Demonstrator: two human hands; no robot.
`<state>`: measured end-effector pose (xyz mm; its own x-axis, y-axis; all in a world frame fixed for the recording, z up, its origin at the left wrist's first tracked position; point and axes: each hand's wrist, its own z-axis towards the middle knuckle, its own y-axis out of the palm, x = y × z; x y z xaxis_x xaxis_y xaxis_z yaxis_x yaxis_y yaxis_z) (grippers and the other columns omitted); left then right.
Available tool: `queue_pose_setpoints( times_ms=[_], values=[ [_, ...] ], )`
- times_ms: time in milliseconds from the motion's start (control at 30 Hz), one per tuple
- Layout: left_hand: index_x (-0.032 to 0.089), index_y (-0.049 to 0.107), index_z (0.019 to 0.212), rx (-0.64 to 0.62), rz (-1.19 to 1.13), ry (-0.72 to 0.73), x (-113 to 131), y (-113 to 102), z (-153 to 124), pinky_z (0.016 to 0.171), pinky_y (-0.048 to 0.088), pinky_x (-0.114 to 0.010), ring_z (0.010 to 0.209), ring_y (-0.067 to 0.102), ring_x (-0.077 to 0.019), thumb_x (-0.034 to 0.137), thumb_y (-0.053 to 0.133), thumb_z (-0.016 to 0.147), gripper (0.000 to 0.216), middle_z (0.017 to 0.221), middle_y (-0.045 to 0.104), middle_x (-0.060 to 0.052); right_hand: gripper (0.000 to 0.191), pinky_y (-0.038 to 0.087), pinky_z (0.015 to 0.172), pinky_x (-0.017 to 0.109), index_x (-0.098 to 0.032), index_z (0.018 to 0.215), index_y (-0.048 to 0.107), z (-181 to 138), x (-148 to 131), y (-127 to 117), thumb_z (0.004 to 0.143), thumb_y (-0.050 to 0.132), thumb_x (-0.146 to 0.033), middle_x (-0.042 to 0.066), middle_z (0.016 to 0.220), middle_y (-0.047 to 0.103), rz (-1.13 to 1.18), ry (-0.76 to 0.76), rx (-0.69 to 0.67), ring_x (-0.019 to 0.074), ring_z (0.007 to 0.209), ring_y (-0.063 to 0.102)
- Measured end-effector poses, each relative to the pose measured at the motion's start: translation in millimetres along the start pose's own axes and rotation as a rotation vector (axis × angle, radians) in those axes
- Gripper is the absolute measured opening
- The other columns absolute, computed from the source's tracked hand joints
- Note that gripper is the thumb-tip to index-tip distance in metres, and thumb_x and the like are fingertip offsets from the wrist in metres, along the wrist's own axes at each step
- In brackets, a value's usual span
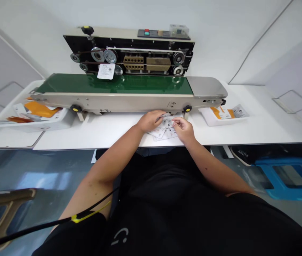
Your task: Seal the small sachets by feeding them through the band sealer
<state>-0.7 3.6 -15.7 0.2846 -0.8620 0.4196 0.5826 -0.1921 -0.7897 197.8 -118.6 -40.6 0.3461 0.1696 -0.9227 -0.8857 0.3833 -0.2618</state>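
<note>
A loose pile of small white printed packets (164, 128) lies on the white table (108, 133), just in front of the band sealer's beige base. My left hand (149, 121) pinches the edge of one packet at the top of the pile. My right hand (183, 129) rests at the pile's right side, its fingertips on the packets. Whether those fingers grip anything is hidden. Behind both hands runs the green conveyor belt (113, 84) of the sealer (129, 53), its rollers and heater blocks exposed above the belt.
White trays holding orange and white packets stand at the left (30, 119) and right (222, 115) of the table, beside the conveyor's ends. Below the table's front edge are a blue stool (287, 177) and a dark shoe (244, 154). A chair arm (6, 199) shows at lower left.
</note>
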Motion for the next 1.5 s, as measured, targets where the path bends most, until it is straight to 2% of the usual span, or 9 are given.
queue_pose_setpoints(
  times_ms=[200,433,533,667,833,1000,1200,1333,1500],
  values=[
    [0.02,0.059,0.14,0.074,0.025,-0.15,8.2,-6.3,-1.7,0.092,0.056,-0.035,0.108,0.073,-0.0264,0.042,0.046,0.108,0.041,0.123,0.074,-0.01,0.024,0.055,0.077,0.033,-0.022,0.105,0.074,0.7,3.9,-0.7,0.088,0.065,-0.037,0.002,0.091,0.073,0.011,0.012,0.008,0.0183,0.081,0.069],
    [0.018,0.06,0.13,0.199,-0.187,-0.133,4.6,-4.2,0.9,0.096,0.056,-0.038,0.11,0.069,-0.0261,0.043,0.051,0.106,0.037,0.12,0.072,-0.013,0.024,0.052,0.07,0.031,-0.023,0.107,0.073,-0.3,1.0,-0.9,0.088,0.065,-0.035,0.001,0.087,0.071,0.029,0.028,0.015,0.0169,0.076,0.065],
    [0.019,0.061,0.125,0.171,-0.32,-0.168,-1.8,2.7,1.7,0.084,0.06,-0.037,0.101,0.072,-0.0249,0.046,0.052,0.106,0.035,0.112,0.072,-0.012,0.024,0.052,0.069,0.03,-0.024,0.108,0.072,0.4,2.2,-0.5,0.088,0.065,-0.035,0.001,0.086,0.07,0.043,0.04,0.013,0.0165,0.075,0.065],
    [0.02,0.058,0.128,0.123,-0.566,-0.212,-7.4,12.5,2.9,0.072,0.063,-0.035,0.097,0.075,-0.0248,0.048,0.057,0.104,0.037,0.116,0.072,-0.013,0.029,0.054,0.073,0.031,-0.025,0.114,0.07,3.7,7.2,0.5,0.087,0.067,-0.035,0.0,0.088,0.07,0.064,0.044,-0.002,0.0166,0.078,0.067],
    [0.018,0.059,0.125,0.101,-0.706,-0.23,-2.4,12.7,4.3,0.072,0.064,-0.034,0.09,0.075,-0.0206,0.046,0.067,0.098,0.04,0.119,0.074,-0.013,0.044,0.057,0.08,0.035,-0.026,0.128,0.066,7.7,11.4,1.2,0.088,0.071,-0.044,0.001,0.092,0.073,0.082,0.032,-0.044,0.0181,0.082,0.069],
    [0.015,0.065,0.121,0.077,-0.63,-0.168,3.2,5.7,3.7,0.071,0.061,-0.03,0.082,0.073,-0.0176,0.043,0.066,0.099,0.035,0.104,0.076,-0.01,0.045,0.058,0.078,0.035,-0.026,0.127,0.069,7.7,8.6,1.2,0.09,0.07,-0.052,0.001,0.088,0.073,0.105,0.009,-0.077,0.0195,0.081,0.07],
    [0.019,0.075,0.104,0.21,-0.194,-0.051,-1.4,-0.9,5.0,0.085,0.059,-0.036,0.094,0.07,-0.0213,0.033,0.065,0.098,0.018,0.1,0.075,-0.008,0.049,0.058,0.073,0.034,-0.028,0.124,0.068,5.2,1.4,-2.3,0.09,0.069,-0.063,0.001,0.081,0.07,0.167,0.024,-0.033,0.0192,0.077,0.069],
    [0.022,0.076,0.098,0.268,-0.116,0.041,-2.8,-3.0,7.2,0.1,0.057,-0.043,0.109,0.069,-0.0239,0.021,0.062,0.095,0.014,0.113,0.074,-0.008,0.049,0.056,0.065,0.033,-0.028,0.116,0.067,5.7,-2.4,-3.8,0.09,0.065,-0.069,0.005,0.095,0.073,0.226,0.022,-0.022,0.019,0.078,0.068],
    [0.02,0.068,0.116,0.311,-0.214,0.018,0.1,-0.4,7.0,0.102,0.058,-0.043,0.122,0.066,-0.0255,0.026,0.062,0.095,0.023,0.132,0.068,-0.013,0.038,0.056,0.063,0.032,-0.028,0.107,0.06,9.2,1.1,-0.4,0.089,0.069,-0.061,0.002,0.092,0.068,0.195,0.043,-0.001,0.0167,0.072,0.064]
  ],
)
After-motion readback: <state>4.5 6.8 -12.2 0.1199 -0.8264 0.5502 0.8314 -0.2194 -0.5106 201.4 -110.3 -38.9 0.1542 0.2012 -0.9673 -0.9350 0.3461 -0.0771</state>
